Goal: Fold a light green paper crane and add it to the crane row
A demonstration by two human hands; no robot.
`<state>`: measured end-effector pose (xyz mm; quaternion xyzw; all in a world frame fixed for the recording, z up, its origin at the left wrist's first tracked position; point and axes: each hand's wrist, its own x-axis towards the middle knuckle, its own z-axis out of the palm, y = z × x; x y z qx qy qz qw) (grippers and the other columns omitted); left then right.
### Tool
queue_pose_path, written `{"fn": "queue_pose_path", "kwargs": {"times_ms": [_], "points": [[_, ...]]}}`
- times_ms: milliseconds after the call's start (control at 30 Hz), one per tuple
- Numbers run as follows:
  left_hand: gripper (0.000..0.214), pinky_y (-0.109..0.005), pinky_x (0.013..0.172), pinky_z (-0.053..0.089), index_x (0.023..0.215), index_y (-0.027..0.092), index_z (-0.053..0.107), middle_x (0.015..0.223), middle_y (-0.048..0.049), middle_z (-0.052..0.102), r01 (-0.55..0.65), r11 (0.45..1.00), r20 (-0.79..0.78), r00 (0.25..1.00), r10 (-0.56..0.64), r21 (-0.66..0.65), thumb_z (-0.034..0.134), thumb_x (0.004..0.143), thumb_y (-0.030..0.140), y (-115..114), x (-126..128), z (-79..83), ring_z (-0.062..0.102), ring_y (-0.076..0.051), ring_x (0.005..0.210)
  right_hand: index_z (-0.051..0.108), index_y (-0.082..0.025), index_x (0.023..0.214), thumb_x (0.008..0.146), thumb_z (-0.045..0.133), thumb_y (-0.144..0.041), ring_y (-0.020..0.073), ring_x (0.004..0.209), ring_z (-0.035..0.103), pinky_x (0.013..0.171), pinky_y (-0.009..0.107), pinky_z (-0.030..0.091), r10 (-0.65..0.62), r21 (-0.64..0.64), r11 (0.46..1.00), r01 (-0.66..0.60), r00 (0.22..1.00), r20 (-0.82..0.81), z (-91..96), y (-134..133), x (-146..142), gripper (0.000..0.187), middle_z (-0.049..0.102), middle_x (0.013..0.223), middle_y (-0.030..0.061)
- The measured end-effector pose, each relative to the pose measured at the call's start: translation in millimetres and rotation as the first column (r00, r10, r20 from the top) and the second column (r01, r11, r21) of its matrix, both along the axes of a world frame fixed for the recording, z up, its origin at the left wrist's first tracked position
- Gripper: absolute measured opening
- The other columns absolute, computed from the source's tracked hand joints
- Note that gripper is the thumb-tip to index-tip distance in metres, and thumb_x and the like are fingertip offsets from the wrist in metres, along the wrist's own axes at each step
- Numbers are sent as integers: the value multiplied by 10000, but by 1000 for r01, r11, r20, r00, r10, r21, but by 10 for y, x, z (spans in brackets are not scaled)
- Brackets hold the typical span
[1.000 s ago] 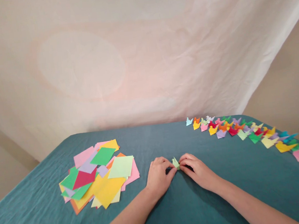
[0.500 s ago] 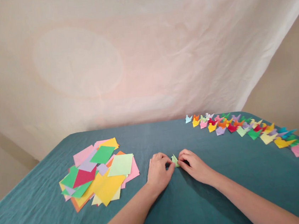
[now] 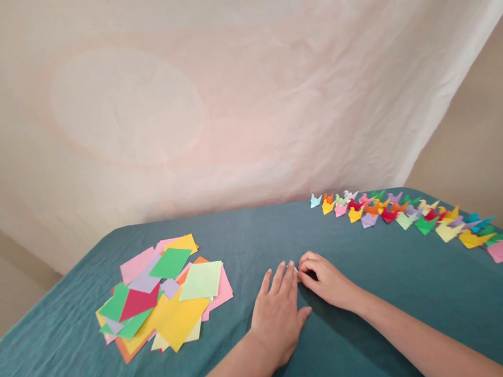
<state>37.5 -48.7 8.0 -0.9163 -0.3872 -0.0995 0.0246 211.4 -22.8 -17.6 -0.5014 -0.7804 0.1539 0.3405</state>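
A small light green folded paper piece [image 3: 297, 274] lies at the middle of the table, mostly hidden behind my left fingers. My left hand [image 3: 277, 312] is stretched out palm down over its left side, fingers extended and the thumb apart. My right hand [image 3: 326, 278] pinches the right edge of the paper between thumb and fingertips, the other fingers curled. Only a thin sliver of the green paper shows between the two hands.
Loose coloured paper squares [image 3: 186, 315] overlap in a pile at the left. Several rows of small folded paper birds [image 3: 472, 240] run along the right side to the back edge. A teal cloth [image 3: 256, 236] covers the table, and a pale curtain [image 3: 232, 94] hangs behind.
My left hand has let go of its pinch and flattened out, fingers extended over the green paper. My right hand keeps its pinch in nearly the same place.
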Motion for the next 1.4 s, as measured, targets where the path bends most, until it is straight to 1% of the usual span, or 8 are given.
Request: {"fn": "queue_pose_path", "kwargs": {"times_ms": [100, 267, 633, 800, 933, 1167, 1300, 1400], "points": [[599, -464, 1076, 221, 1373, 179, 333, 1451, -69, 281, -18, 999, -13, 1000, 18, -27, 356, 878, 516, 5, -23, -45, 192, -266, 1351, 557, -190, 659, 831, 499, -178, 148, 734, 554, 699, 289, 442, -7, 0, 1000, 7, 1000, 10, 5, -4, -4, 182, 568, 777, 18], [621, -449, 1086, 211, 1380, 173, 324, 1465, -53, 244, -16, 999, -33, 999, 15, -44, 340, 876, 537, 20, -58, -15, 174, -257, 1357, 543, -189, 666, 829, 506, -187, 146, 732, 542, 693, 287, 435, -19, -2, 1000, 19, 1000, 10, 7, -14, -17, 167, 564, 780, 18], [639, -465, 1085, 188, 1375, 195, 340, 1452, -44, 280, -18, 998, -20, 1000, 17, -62, 289, 871, 583, 16, -67, -37, 169, -267, 1357, 503, -191, 693, 832, 507, -199, 151, 713, 520, 672, 289, 429, -43, 32, 999, 43, 999, 5, -18, -29, -16, 138, 536, 763, 18], [679, -475, 1085, 188, 1384, 159, 320, 1459, -59, 259, -18, 997, -20, 1000, 17, -81, 273, 868, 596, 19, -62, -11, 155, -280, 1358, 499, -192, 711, 833, 501, -194, 160, 732, 513, 683, 298, 424, -62, 27, 998, 62, 998, 18, -29, -37, -25, 122, 529, 775, 24], [671, -466, 1091, 188, 1380, 146, 330, 1453, -67, 272, -40, 996, -47, 998, 37, -78, 327, 863, 573, -31, -25, 22, 155, -284, 1358, 498, -191, 719, 830, 502, -190, 163, 735, 510, 685, 303, 421, -70, 24, 997, 70, 997, 29, -53, -33, -27, 110, 528, 778, 24], [665, -488, 1084, 204, 1371, 127, 350, 1430, -96, 316, -43, 996, -54, 998, 39, -72, 316, 872, 566, -88, 2, -17, 176, -289, 1352, 506, -187, 715, 829, 508, -186, 165, 746, 512, 692, 306, 424, -82, 13, 997, 81, 996, 35, -53, -31, -43, 113, 532, 791, 30], [686, -484, 1084, 210, 1377, 117, 336, 1439, -97, 297, -44, 996, -91, 995, 38, -72, 282, 875, 582, -73, -14, -9, 173, -292, 1352, 522, -185, 750, 848, 482, -175, 154, 735, 521, 693, 295, 433, -44, 2, 999, 44, 999, -26, 21, -70, -14, 107, 549, 786, 24], [688, -469, 1087, 213, 1381, 124, 327, 1445, -84, 291, -38, 998, -119, 992, 32, -47, 229, 883, 589, -66, -23, 0, 166, -283, 1355, 557, -184, 831, 879, 425, -149, 146, 756, 534, 708, 285, 443, 46, 10, 999, -46, 997, -63, 88, -128, 50, 144, 575, 810, 27]]}}
